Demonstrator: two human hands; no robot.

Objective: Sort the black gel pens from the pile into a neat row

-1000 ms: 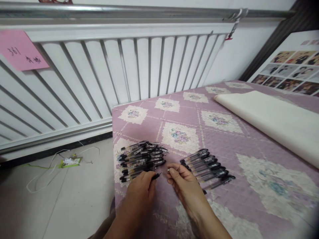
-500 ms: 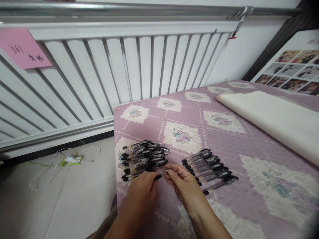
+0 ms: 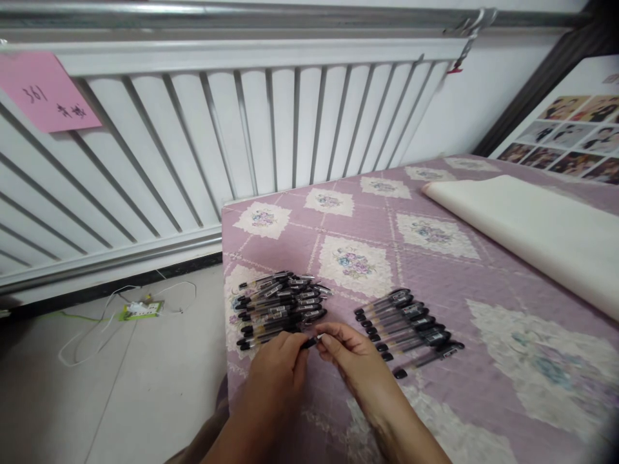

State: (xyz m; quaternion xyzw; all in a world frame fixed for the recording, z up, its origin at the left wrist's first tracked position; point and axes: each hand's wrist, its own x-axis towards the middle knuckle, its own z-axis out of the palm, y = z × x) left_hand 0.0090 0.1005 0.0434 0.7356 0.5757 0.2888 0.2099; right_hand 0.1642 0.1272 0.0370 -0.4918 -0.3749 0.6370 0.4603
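My left hand (image 3: 278, 364) is closed around a black pen (image 3: 310, 342), whose dark end sticks out past the thumb and forefinger. The thumb and forefinger of my right hand (image 3: 355, 361) pinch a small whitish piece (image 3: 319, 336) right at that end of the pen; the fingers mostly hide it. Just beyond my left hand lies a loose pile of black-capped pens (image 3: 278, 306) with clear barrels. To the right of my right hand, several similar pens (image 3: 406, 325) lie side by side in a slanted row.
A purple floral cloth (image 3: 355, 209) covers the surface under the pens. On the right lies a folded cream-coloured sheet (image 3: 536, 225), with a photo board (image 3: 565, 138) behind it. A white radiator (image 3: 280, 129) stands along the wall. A power strip (image 3: 142, 310) with cables is on the floor.
My right fingertips have moved slightly left and down, closing the small gap between the whitish piece and the pen's end. The pen pile and the row look the same.
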